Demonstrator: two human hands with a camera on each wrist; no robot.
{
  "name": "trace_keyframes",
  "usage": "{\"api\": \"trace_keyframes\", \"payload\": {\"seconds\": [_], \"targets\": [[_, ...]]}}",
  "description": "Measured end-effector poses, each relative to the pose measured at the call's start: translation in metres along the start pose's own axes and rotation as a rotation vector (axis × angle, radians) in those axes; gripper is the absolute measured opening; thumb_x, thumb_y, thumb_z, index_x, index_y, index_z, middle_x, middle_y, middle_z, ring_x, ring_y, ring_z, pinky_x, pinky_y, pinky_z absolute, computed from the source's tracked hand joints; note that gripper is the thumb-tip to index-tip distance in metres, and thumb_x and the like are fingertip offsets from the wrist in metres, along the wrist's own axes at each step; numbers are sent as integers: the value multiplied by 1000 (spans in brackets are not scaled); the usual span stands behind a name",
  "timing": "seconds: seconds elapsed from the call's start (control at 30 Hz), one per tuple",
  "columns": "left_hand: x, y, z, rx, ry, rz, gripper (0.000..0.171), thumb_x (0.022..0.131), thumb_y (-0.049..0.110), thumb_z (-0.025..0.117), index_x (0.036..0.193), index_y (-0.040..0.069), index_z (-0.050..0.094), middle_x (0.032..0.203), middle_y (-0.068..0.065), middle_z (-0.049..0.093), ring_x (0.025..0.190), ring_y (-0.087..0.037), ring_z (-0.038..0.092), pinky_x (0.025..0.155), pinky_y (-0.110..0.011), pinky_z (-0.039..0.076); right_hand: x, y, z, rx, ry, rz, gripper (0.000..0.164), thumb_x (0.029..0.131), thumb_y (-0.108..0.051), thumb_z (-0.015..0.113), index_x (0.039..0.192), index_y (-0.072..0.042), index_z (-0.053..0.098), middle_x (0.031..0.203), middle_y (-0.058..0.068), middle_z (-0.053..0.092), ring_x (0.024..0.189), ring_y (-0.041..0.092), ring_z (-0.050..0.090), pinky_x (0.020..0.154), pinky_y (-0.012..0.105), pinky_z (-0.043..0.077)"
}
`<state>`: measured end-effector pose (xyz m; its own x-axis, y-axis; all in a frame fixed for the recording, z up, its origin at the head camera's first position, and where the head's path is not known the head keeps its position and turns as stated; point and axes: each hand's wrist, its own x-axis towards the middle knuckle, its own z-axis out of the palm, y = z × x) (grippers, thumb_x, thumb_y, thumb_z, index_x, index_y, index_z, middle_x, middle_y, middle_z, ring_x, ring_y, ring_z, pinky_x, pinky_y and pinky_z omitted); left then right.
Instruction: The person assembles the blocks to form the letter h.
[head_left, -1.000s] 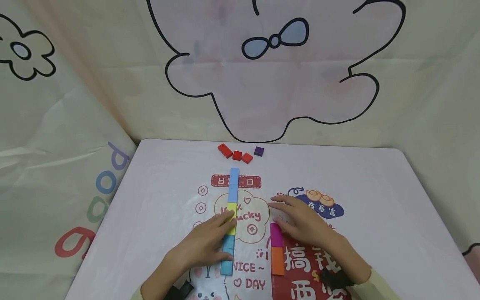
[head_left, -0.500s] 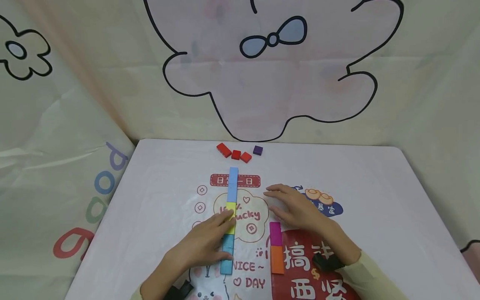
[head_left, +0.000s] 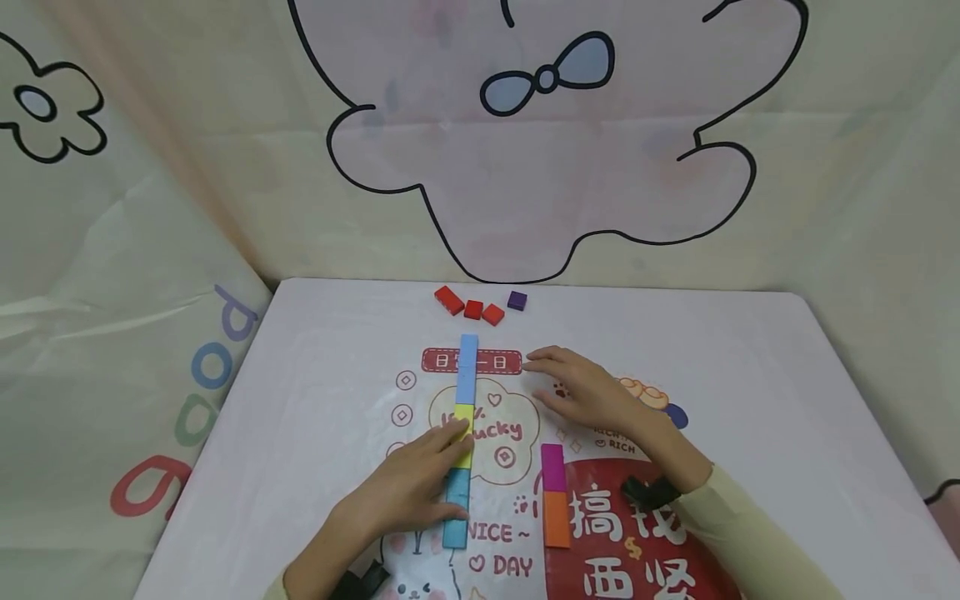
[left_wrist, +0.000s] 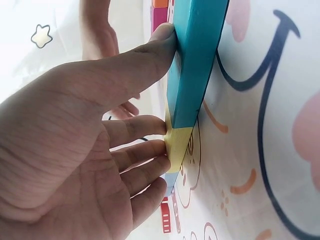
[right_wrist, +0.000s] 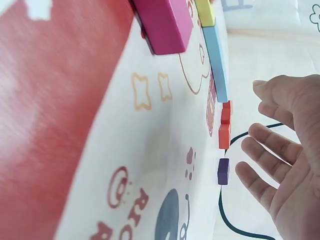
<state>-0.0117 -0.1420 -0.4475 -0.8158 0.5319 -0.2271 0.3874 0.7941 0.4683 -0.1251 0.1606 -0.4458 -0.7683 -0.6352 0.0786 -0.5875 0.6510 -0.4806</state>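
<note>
Blocks in light blue, yellow and teal (head_left: 464, 411) are forming a line from far to near on the white surface (head_left: 757, 383). The left hand (head_left: 401, 487) is resting its slightly parted fingers against the yellow part, its thumb against the teal. The right hand (head_left: 588, 392) is hovering to the right, fingers loosely spread, beyond a magenta block (head_left: 552, 468) and an orange block (head_left: 556, 521).

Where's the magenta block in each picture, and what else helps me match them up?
Head: the magenta block is in the lower half, a little right of centre.
Left wrist: small, top centre, left of the teal blocks.
Right wrist: large, top centre, cut off by the upper edge.
Shared landmark: the yellow stretch of the row, partly visible in all three.
</note>
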Motion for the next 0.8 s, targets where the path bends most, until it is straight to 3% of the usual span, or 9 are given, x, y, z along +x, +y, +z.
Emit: {"api": "trace_keyframes", "payload": {"seconds": [0.8], "targets": [[0,0,0,4,10,13,93,81,50,89,158,18,50,172,-4,40,158,-32,41,119,-57,48,68,10,-3,-14,-74,61,54,98,-26,75,149,-15,61,157,11,57,150,32,51,118,54,50]]}}
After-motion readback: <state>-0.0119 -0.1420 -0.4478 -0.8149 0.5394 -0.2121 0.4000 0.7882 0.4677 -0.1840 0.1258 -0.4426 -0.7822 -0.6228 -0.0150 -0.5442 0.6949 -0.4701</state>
